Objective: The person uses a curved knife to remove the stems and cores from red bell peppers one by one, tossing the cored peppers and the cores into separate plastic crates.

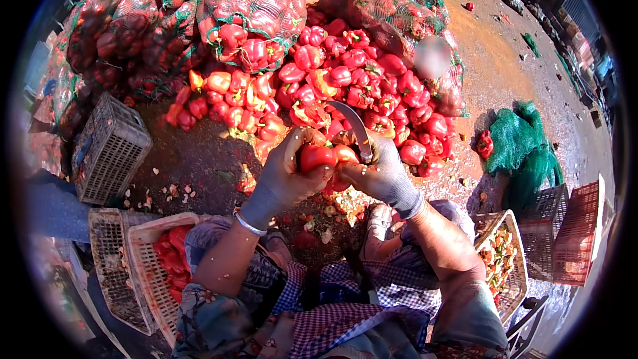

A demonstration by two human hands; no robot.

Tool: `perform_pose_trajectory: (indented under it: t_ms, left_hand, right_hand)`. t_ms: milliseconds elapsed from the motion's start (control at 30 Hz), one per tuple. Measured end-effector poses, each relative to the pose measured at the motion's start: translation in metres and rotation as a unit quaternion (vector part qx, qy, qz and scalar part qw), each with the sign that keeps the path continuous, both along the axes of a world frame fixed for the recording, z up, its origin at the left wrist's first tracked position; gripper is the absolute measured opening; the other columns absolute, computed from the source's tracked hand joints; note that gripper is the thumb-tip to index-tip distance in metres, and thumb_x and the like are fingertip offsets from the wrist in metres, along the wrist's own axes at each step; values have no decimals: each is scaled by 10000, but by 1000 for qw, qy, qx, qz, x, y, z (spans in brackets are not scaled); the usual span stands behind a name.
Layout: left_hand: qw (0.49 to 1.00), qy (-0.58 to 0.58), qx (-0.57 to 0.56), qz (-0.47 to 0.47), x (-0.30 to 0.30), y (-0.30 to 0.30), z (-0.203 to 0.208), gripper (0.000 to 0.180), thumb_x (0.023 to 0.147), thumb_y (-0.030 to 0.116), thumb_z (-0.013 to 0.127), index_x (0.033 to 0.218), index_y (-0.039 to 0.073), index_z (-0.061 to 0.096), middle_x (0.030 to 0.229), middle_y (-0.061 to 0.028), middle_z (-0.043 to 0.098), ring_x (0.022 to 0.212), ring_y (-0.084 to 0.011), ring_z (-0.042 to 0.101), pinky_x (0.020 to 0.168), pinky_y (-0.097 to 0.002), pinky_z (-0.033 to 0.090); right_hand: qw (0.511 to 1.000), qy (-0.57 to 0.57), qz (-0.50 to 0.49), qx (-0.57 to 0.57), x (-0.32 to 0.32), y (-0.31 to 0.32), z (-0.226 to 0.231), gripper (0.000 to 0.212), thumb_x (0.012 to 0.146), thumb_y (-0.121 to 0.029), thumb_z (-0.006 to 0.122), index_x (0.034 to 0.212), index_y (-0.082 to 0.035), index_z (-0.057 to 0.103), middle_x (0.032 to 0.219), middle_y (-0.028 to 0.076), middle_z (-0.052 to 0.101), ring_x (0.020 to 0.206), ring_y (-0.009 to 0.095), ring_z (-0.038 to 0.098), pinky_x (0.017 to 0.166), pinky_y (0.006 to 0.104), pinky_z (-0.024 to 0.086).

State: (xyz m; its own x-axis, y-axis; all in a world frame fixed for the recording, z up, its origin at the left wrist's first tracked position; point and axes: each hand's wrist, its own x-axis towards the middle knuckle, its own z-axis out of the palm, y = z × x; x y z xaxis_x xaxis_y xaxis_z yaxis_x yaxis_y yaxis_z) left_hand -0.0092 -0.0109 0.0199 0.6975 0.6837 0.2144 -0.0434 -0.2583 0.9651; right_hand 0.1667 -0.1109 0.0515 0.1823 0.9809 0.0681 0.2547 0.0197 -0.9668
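Observation:
In front of me, both hands wear stained grey work gloves and meet at one red bell pepper (318, 157). My left hand (287, 167) is closed around the pepper's left side. A curved knife (357, 126) is gripped in my right hand (380, 171), its blade arching up and to the left. The right thumb also presses on the pepper's right part; whether that part is cut free I cannot tell. Just beyond my hands lies a large heap of red bell peppers (355, 76), some with orange or yellow patches.
Stuffed mesh sacks of peppers (256, 0) stand behind the heap. Beside my left leg, a crate (143, 246) holds red pepper pieces. A crate (515, 286) of pale scraps is at my right. Green netting (522, 143) and a red crate (579, 233) lie farther right.

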Motion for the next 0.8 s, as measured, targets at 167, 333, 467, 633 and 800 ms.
perform_pose_trajectory:
  t_ms: [167,333,467,633,800]
  left_hand:
    - [994,-20,-97,-37,-2,-2,17,429,779,68,750,1136,67,513,1019,-3,529,963,-82,499,879,-259,448]
    - [983,-38,-168,-58,-6,2,17,391,781,53,740,1107,71,523,1011,5,530,956,-78,502,874,-258,448]
    - [983,-28,-165,-73,-9,6,9,463,771,74,746,1178,56,525,1075,6,543,1015,-81,524,911,-258,443]
    - [973,-51,-209,-85,-12,5,7,454,779,74,730,1182,57,520,1067,8,560,1017,-85,541,909,-267,454]
    - [940,-124,-302,-95,-10,0,10,433,806,55,699,1198,65,514,1068,5,573,1020,-98,560,917,-273,463]
  right_hand:
    - [991,102,-16,-79,3,-4,6,268,804,-105,691,1060,-37,649,727,17,646,597,89,598,537,256,483]
    - [977,173,-52,-116,-2,-5,14,172,860,-168,723,972,-52,662,673,5,633,497,74,569,431,221,443]
    - [977,199,-46,-67,-2,-4,-1,157,890,-169,703,983,-47,670,663,8,632,464,82,564,395,214,418]
    - [976,211,-15,-56,1,-3,-19,118,895,-129,686,952,-26,671,663,12,631,471,76,555,400,213,393]
    - [960,-152,92,218,24,-2,-45,135,907,-124,652,973,-6,654,771,28,648,606,96,612,511,231,444]
